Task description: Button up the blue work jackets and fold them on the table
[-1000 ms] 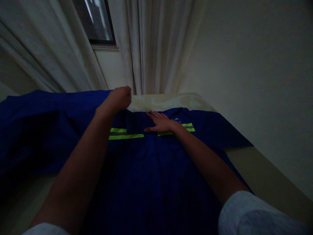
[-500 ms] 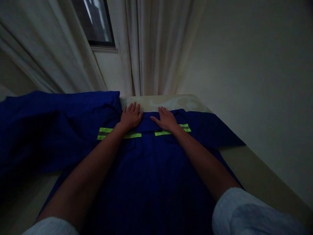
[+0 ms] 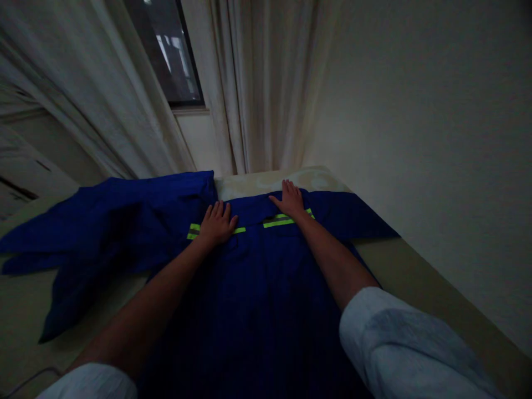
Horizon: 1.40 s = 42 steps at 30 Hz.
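One blue work garment (image 3: 257, 299) lies spread front-up on the pale counter (image 3: 419, 288), running from the near edge to the far end below the curtains (image 3: 257, 83); its left part (image 3: 120, 221) is bunched and folded over toward the window side. Two yellow-green reflective stripes (image 3: 286, 221) cross its chest, one on each side of the middle seam. Two hands press on it: the left hand (image 3: 216, 224) lies flat, fingers spread, on the left stripe, its grip open and holding nothing; the right hand (image 3: 291, 200) lies flat at the collar end just above the right stripe, likewise open and closed on nothing. Compared with half a second ago, the left hand has slid back from the collar onto the stripe, the right hand has stayed near the collar, and the view has tilted so that more of the bunched cloth and counter shows at the left. Both forearms are bare, with light sleeves (image 3: 407, 349) rolled above the elbows. One dark window (image 3: 166, 55) shows between the curtains.
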Tool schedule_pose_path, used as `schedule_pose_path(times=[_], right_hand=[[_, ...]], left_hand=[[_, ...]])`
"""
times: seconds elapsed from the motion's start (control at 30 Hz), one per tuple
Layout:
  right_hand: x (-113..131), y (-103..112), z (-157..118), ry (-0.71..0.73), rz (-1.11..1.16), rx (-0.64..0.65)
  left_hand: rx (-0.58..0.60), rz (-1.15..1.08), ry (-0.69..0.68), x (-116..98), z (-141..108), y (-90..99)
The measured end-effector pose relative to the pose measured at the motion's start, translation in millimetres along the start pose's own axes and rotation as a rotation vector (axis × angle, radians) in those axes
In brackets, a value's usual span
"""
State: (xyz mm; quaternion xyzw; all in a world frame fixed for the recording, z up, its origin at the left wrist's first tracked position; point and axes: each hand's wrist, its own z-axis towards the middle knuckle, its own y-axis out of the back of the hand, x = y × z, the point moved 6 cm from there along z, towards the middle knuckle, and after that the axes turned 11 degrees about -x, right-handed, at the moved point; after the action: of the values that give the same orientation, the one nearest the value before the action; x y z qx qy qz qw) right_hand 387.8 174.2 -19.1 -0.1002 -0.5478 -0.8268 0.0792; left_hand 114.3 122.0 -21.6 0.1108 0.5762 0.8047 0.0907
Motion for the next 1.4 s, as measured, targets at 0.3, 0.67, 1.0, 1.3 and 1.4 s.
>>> schedule_pose_path(times=[0.3, 0.67, 1.0, 1.3, 1.4], right_hand=[[72, 46, -145, 0.468, 0.155, 0.214], [95, 147, -288, 0.512, 0.222, 0.209], [95, 200, -500, 0.369, 0.270, 0.038], [71, 181, -526, 0.123, 0.432, -0.164], [73, 179, -532, 0.216, 0.374, -0.121]], left_hand=[[0.092, -0.127, -0.024, -71, -134, 59.3], [0.012, -0.178, -0.028, -60, -289, 125.5], [-0.081, -0.706, -0.252, -150, -465, 145.6], [0.309, -1.560, 0.869, -171, -481, 66.2], [0.233, -1.622, 1.037, -164, -481, 69.0]])
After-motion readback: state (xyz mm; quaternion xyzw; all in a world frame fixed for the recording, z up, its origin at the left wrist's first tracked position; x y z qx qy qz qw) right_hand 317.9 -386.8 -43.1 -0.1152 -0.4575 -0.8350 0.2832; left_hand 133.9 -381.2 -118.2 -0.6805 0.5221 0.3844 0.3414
